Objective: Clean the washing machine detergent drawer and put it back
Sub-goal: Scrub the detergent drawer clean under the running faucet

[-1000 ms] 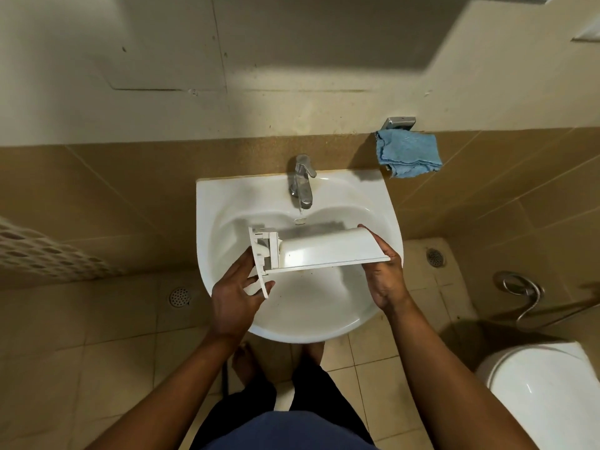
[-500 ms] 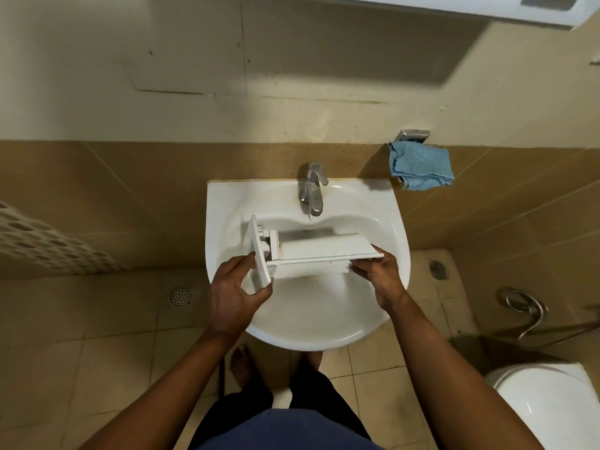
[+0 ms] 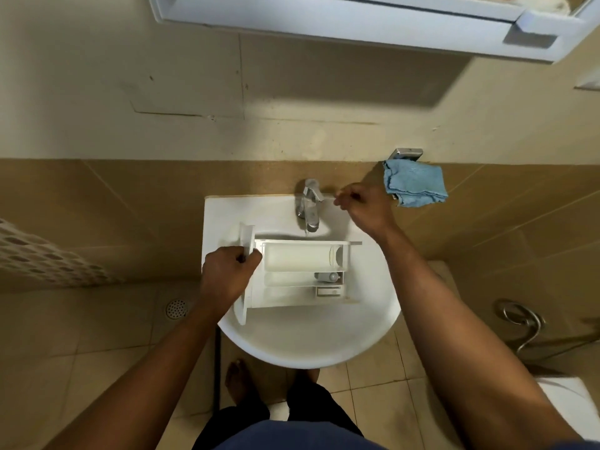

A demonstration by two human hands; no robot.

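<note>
white drawer (image 3: 302,274) is being held open side up over the sink (image 3: 308,339) bowl, 3 compartments showing. left hand (image 3: 227,277) is gripping its front panel at sink's left. right hand (image 3: 363,206), fingers curled, is hovering by the 1 tap (image 3: 308,206) at sink's back; can't tell if gripping. bare bowl is showing in front of drawer. 1 cloth (image 3: 414,183) is hanging right of sink.

drawer (image 3: 302,274) in sink (image 3: 308,339), below tap (image 3: 309,206)

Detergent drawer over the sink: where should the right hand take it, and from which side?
Take the right end wall, coming from the right. The drawer lies open side up, lengthwise left to right; the left hand grips its front panel, so that thin end is free.
</note>
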